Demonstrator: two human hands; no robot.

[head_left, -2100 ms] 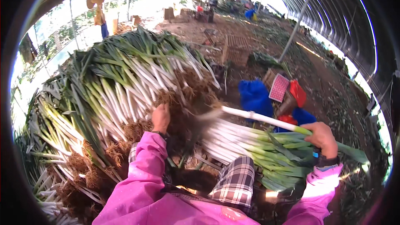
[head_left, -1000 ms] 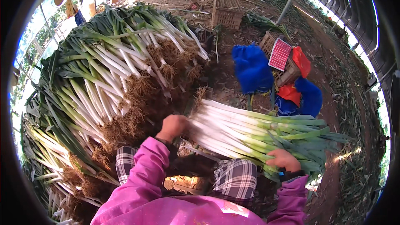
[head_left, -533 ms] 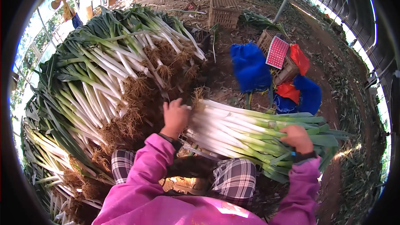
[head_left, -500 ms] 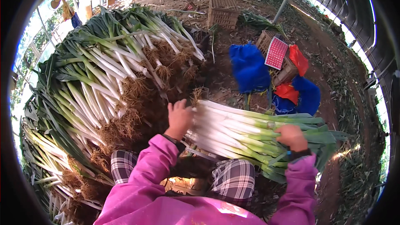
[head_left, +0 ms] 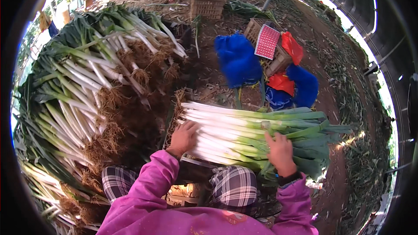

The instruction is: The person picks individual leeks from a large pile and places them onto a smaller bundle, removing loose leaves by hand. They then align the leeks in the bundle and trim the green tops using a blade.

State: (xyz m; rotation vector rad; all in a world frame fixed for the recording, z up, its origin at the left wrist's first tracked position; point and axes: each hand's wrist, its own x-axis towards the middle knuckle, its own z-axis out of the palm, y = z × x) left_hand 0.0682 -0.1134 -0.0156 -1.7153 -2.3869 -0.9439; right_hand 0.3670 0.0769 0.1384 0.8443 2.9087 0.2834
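Observation:
A wide bundle of long green onions [head_left: 226, 132] lies sideways across my lap, white root ends to the left and green leaves to the right. On its white stalks near the roots rests my left hand [head_left: 183, 137], fingers laid along the stalks and not wrapped round them. My right hand [head_left: 280, 153] touches the bundle where white turns to green, its fingers apart. Under the root end shows the edge of a crate-like support, mostly hidden by the stalks.
To my left a large heap of green onions [head_left: 78, 76] with soil-covered roots reaches close to my knee. Ahead stands a brown plastic crate [head_left: 207, 2]. Another crate [head_left: 278, 64] holds a red patterned sheet [head_left: 267, 42], beside blue mesh bags [head_left: 237, 58] and a red bag [head_left: 291, 48].
My left hand has come down from beside the root ends onto the white stalks. The right hand has slid left from the leaves and opened its fingers. The whole view has shifted slightly.

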